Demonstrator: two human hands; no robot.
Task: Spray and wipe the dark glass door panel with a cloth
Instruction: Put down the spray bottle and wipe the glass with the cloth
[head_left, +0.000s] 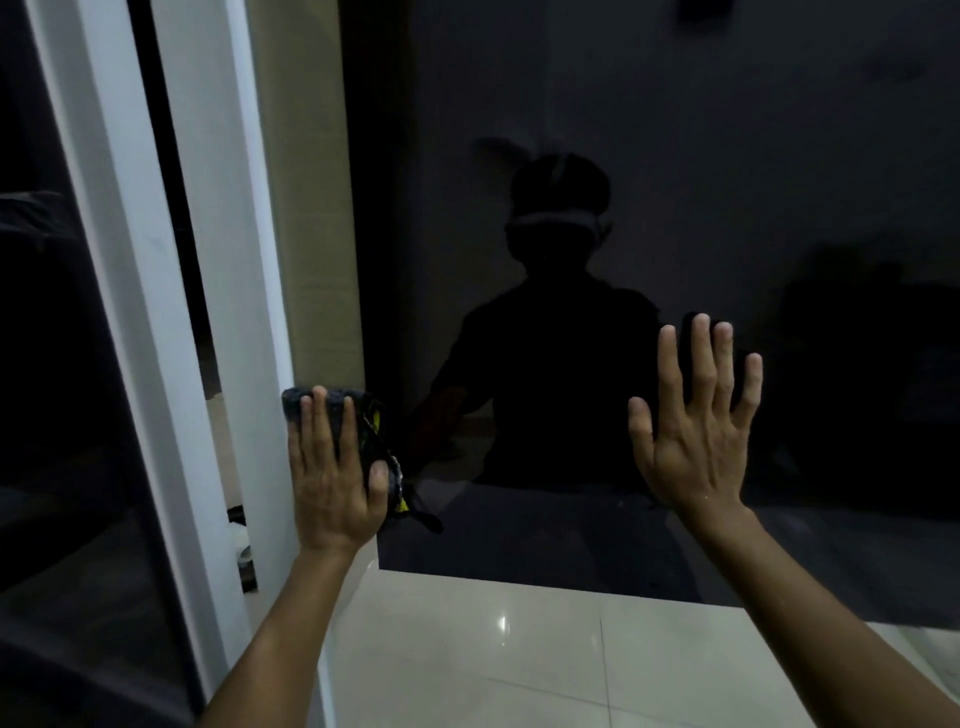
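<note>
The dark glass door panel (675, 156) fills the middle and right of the view and mirrors my silhouette. My left hand (332, 478) presses a dark cloth (363, 421) with yellow marks flat against the panel's left edge, low down, fingers pointing up. My right hand (698, 421) lies flat on the glass farther right, fingers spread, holding nothing. No spray bottle is in view.
A white door frame (208, 260) rises at the left, with a beige strip (317, 208) between it and the glass. Another dark pane (52, 364) sits at the far left. Glossy pale floor tiles (519, 654) lie below the panel.
</note>
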